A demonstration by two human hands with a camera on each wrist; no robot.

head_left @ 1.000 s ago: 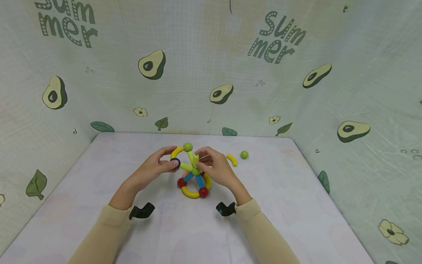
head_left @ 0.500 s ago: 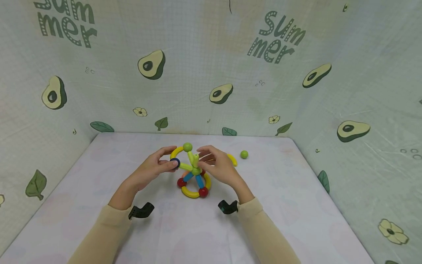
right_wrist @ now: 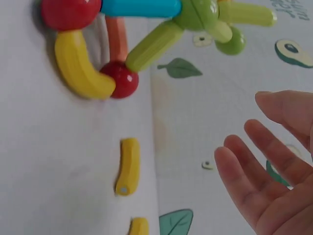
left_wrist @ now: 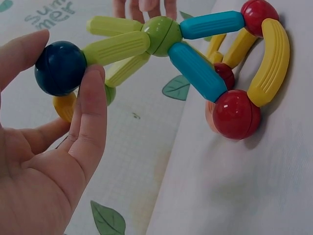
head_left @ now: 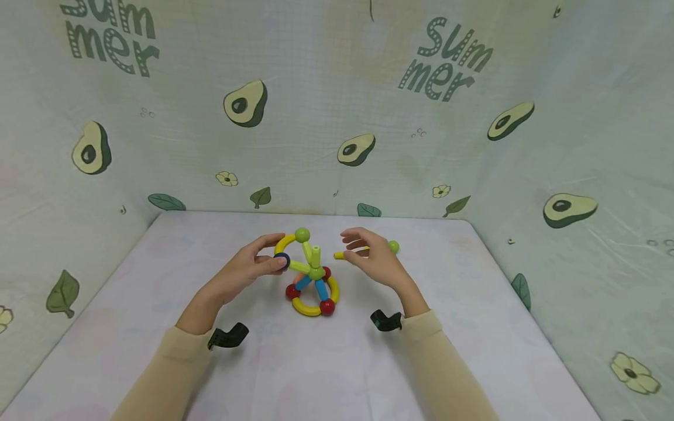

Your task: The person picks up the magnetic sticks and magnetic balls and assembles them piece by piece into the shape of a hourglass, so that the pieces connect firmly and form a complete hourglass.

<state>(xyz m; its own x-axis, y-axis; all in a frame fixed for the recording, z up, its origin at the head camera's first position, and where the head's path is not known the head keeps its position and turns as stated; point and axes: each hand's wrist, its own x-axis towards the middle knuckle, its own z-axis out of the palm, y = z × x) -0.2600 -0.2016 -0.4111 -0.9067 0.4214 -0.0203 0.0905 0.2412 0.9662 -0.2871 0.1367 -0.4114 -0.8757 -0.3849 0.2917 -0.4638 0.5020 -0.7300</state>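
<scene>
A magnetic ball-and-rod construction stands on the table. Its base is a ring of red balls (head_left: 327,307) and curved yellow rods (left_wrist: 274,61), with blue rods (left_wrist: 198,71) rising to a central green ball (left_wrist: 162,35). Lime-green rods (right_wrist: 155,45) branch from that ball, one pointing up. My left hand (head_left: 247,266) pinches the dark blue ball (left_wrist: 59,68) at the end of a lime rod, thumb on one side and fingers on the other. To the right of the construction, my right hand (head_left: 375,257) holds nothing, its fingers loosely bent and apart from it.
Loose yellow rods (right_wrist: 128,166) lie on the table behind the right hand, partly covered by it in the head view. A loose green ball (head_left: 394,247) sits beyond that hand. A printed cloth wall (head_left: 310,175) closes off the table's back.
My right hand has let go of the upright lime rod and drawn back to the right, which uncovers a red ball and a yellow rod end. The left hand keeps its hold.
</scene>
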